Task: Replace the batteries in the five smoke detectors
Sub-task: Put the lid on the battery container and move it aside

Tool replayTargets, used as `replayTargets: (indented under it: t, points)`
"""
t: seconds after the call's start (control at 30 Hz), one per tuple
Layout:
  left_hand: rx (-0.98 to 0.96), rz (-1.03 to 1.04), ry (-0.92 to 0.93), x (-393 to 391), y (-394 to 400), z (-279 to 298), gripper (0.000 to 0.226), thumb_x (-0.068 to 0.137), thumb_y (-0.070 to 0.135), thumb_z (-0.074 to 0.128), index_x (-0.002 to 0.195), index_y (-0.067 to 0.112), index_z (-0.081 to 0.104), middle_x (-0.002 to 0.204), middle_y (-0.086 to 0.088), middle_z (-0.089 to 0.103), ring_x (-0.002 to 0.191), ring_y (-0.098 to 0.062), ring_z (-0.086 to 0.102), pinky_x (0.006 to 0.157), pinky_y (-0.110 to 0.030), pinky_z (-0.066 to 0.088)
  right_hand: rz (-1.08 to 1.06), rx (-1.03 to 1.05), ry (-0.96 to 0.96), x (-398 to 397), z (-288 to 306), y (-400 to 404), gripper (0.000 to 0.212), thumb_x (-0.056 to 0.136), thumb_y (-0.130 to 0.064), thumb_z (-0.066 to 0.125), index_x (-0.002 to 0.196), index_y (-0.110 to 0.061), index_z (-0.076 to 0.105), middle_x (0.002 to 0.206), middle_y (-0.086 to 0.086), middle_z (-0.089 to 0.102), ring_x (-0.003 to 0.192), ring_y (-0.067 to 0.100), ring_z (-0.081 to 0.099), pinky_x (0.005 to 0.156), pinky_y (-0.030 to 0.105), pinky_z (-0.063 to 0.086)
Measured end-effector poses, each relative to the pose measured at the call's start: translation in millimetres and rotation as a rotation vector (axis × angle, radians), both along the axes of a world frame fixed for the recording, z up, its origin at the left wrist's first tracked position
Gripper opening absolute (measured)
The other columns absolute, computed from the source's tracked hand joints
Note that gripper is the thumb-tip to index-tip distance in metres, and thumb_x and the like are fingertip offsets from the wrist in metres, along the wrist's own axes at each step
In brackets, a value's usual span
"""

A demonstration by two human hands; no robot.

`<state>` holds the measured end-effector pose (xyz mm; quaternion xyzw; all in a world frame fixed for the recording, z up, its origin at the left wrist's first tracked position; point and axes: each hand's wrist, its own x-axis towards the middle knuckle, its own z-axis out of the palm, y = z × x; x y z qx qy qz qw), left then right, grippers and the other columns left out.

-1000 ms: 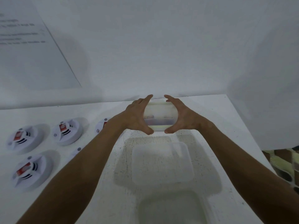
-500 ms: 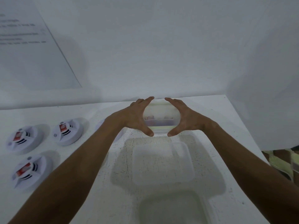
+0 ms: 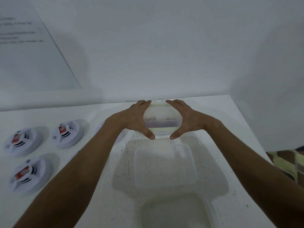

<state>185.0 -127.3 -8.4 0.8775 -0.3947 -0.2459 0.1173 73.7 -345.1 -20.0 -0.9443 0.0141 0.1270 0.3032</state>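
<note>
A clear plastic box with a pale green rim (image 3: 162, 122) stands at the back of the white table (image 3: 230, 129), with dark and reddish items dimly visible inside. My left hand (image 3: 137, 120) grips its left side and my right hand (image 3: 184, 120) grips its right side, thumbs at the near edge, fingers at the far edge. Three white round smoke detectors with red labels lie at the left (image 3: 67, 133), (image 3: 17, 142), (image 3: 27, 174). Another detector (image 3: 100, 127) is mostly hidden behind my left forearm.
A translucent lid or tray (image 3: 164, 167) lies on the table in front of the box, and a second clear container (image 3: 174, 213) sits at the near edge. A white wall rises right behind the table; a printed sheet (image 3: 29, 51) hangs at upper left.
Both hands with the box have shifted slightly away from me toward the wall. The grip is the same.
</note>
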Motion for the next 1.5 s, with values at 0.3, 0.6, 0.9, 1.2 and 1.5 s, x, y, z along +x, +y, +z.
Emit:
replayTargets:
  t: [0.3, 0.6, 0.9, 1.2, 1.5]
  points:
    - [0.003, 0.017, -0.06, 2, -6, -8, 0.133, 0.049, 0.059, 0.086, 0.151, 0.026, 0.007, 0.149, 0.003, 0.021, 0.135, -0.024, 0.026, 0.107, -0.047, 0.038, -0.016, 0.027, -0.018, 6, -5, 1, 0.133, 0.056, -0.04, 0.095, 0.155, -0.03, 0.008, 0.155, -0.002, 0.018, 0.141, 0.021, 0.024, 0.118, 0.049, 0.031]
    - [-0.214, 0.066, -0.068, -9, 1, -17, 0.132, 0.052, 0.049, 0.085, 0.15, 0.034, -0.001, 0.152, 0.001, 0.024, 0.137, -0.027, 0.023, 0.11, -0.049, 0.032, -0.088, 0.258, -0.144, -5, -12, 6, 0.129, 0.057, -0.022, 0.096, 0.154, -0.029, 0.011, 0.148, 0.0, 0.029, 0.132, 0.015, 0.033, 0.111, 0.033, 0.038]
    - [-0.064, -0.034, -0.212, -9, -6, -11, 0.123, 0.048, 0.055, 0.073, 0.147, 0.035, 0.003, 0.134, -0.007, 0.035, 0.126, -0.028, 0.032, 0.106, -0.047, 0.029, -0.044, 0.151, -0.161, -3, -9, 9, 0.124, 0.052, -0.032, 0.082, 0.154, -0.032, 0.012, 0.134, -0.006, 0.03, 0.12, 0.014, 0.034, 0.099, 0.027, 0.036]
    - [-0.263, 0.152, -0.072, -18, 7, -20, 0.133, 0.055, 0.051, 0.083, 0.149, 0.038, -0.01, 0.16, 0.0, 0.006, 0.148, -0.022, 0.003, 0.117, -0.047, 0.017, -0.182, 0.389, -0.202, -18, -19, 10, 0.126, 0.062, -0.022, 0.094, 0.154, -0.035, 0.009, 0.158, -0.012, 0.018, 0.138, 0.005, 0.028, 0.111, 0.023, 0.034]
    - [-0.789, 0.531, 0.386, -46, 14, -36, 0.112, 0.074, 0.026, 0.083, 0.152, 0.037, 0.002, 0.154, 0.009, 0.022, 0.138, -0.013, 0.033, 0.11, -0.037, 0.038, -0.266, 0.703, -0.215, -33, -35, 19, 0.114, 0.076, 0.008, 0.078, 0.151, -0.033, 0.003, 0.128, -0.032, 0.038, 0.108, -0.024, 0.051, 0.079, 0.008, 0.05]
